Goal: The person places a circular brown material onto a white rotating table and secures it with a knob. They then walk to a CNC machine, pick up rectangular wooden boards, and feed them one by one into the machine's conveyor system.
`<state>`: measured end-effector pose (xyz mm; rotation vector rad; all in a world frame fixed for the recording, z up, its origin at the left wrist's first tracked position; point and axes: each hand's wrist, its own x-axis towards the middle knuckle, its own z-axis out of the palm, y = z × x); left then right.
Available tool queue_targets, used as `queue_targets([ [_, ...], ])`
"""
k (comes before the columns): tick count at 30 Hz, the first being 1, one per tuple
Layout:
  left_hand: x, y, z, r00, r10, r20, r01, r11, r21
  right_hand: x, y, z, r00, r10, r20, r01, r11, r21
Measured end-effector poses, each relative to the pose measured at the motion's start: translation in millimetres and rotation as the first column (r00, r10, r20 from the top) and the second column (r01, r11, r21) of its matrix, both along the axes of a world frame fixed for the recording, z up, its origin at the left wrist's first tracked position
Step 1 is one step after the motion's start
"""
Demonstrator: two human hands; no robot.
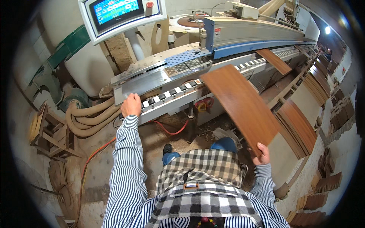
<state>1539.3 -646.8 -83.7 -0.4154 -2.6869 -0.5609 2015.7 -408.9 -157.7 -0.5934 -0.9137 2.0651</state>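
My right hand [261,154] grips the near corner of a long reddish-brown wood panel [243,104]. The panel slants away from me, and its far end is over the front edge of a long woodworking machine [258,36]. At the machine's near left end, my left hand [131,105] is closed at the tip of the rail [167,102] with its black and white rollers. What its fingers hold, if anything, is hidden. Between rail and machine body lies a flat metal infeed table [144,84]. Another brown panel [274,60] sticks out of the machine farther along.
A control screen [118,10] stands at the upper left. Ribbed hoses [89,117] and a wooden stool [57,131] are on the left. Stacked brown panels [298,125] lie at my right, with more piles beyond. A red hose [175,133] hangs under the rail.
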Motion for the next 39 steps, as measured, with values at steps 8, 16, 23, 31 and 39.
queue_targets([
  [8, 2.0, -3.5, 1.1, 1.000, -0.019, 0.004, 0.019, 0.999, 0.037, -163.5, -66.3, 23.0, 0.949, 0.315, -0.013, -0.315, 0.949, 0.017],
  [16, 6.8, -3.5, 6.3, 1.000, -0.031, 0.002, 0.031, 0.999, 0.039, -227.4, -101.0, 46.8, 0.618, 0.783, 0.068, -0.786, 0.612, 0.093],
  [23, 6.2, -1.9, 5.6, 0.999, -0.032, 0.024, 0.032, 0.999, 0.035, -240.1, -110.7, 31.9, 0.642, 0.741, 0.195, -0.764, 0.600, 0.237],
  [31, 3.6, -2.1, 1.0, 1.000, -0.025, -0.001, 0.025, 0.999, 0.025, -230.7, -105.1, 23.1, 0.755, 0.636, 0.163, -0.652, 0.701, 0.289],
  [39, 5.4, -2.1, 2.3, 0.999, -0.023, -0.028, 0.023, 1.000, 0.008, -218.0, -77.2, 18.8, 0.831, 0.536, 0.150, -0.554, 0.775, 0.305],
])
